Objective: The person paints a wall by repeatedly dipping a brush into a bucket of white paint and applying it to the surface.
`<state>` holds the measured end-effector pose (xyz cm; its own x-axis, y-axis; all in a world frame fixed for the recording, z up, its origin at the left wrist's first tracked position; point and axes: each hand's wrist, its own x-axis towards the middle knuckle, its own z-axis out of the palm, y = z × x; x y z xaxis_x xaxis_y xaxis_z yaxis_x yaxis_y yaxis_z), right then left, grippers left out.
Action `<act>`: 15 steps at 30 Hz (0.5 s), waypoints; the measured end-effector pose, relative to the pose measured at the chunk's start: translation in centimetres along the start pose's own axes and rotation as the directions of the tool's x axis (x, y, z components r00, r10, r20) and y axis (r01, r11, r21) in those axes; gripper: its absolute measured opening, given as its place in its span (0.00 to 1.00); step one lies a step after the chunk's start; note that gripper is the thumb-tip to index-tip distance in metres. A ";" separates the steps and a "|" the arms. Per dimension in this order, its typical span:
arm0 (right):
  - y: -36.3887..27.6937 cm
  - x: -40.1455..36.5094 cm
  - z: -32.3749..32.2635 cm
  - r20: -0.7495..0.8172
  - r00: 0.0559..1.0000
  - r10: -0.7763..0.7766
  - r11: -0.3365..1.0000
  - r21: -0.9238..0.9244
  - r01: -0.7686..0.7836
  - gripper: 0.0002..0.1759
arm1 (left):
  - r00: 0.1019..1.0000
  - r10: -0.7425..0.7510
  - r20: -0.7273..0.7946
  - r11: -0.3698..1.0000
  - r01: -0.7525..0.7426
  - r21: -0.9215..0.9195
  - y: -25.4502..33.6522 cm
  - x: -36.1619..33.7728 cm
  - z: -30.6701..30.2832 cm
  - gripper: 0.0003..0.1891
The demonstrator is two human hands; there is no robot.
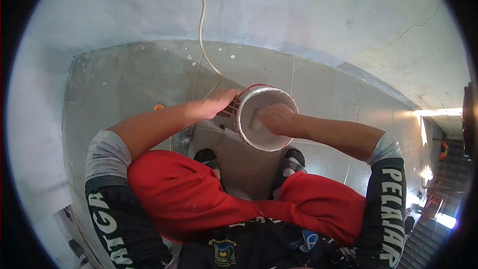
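A paint bucket (267,143) with a whitish inside and a red, paint-smeared rim stands on the tiled floor in front of me, tilted a little towards me. My left hand (223,103) grips its left side near the rim, with the fingers against the outer wall. Down inside the bucket is my right hand (277,118), its fingers closed around a pale, whitish thing (256,120). Most of that thing is hidden, so its kind does not show.
A cream-coloured cable (201,25) runs down the wall and across the grey floor tiles (144,77) behind the bucket. An orange ring-shaped thing (158,107) lies beyond my left forearm. My shoes (295,157) are close to the bucket. Various items stand at the far right.
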<state>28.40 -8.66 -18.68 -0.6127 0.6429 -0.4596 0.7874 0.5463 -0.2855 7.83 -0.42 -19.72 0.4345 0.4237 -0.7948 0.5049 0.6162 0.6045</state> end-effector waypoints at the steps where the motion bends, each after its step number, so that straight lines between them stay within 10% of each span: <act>1: 0.0 -0.2 -0.2 0.004 1.000 -0.008 1.000 0.007 0.008 0.09 | 1.000 -0.014 -0.010 1.000 0.014 0.011 0.1 0.0 0.0 0.21; 15: 0.4 -1.8 -7.6 0.405 0.911 0.076 0.964 0.202 -0.170 0.13 | 1.000 -0.015 -0.018 1.000 0.015 -0.003 -0.8 0.7 -0.3 0.22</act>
<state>29.34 -5.51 -11.61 -0.4712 0.4099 -0.7810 0.8773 0.3090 -0.3672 7.51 -0.36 -20.76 0.4138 0.4262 -0.8045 0.5087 0.6246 0.5925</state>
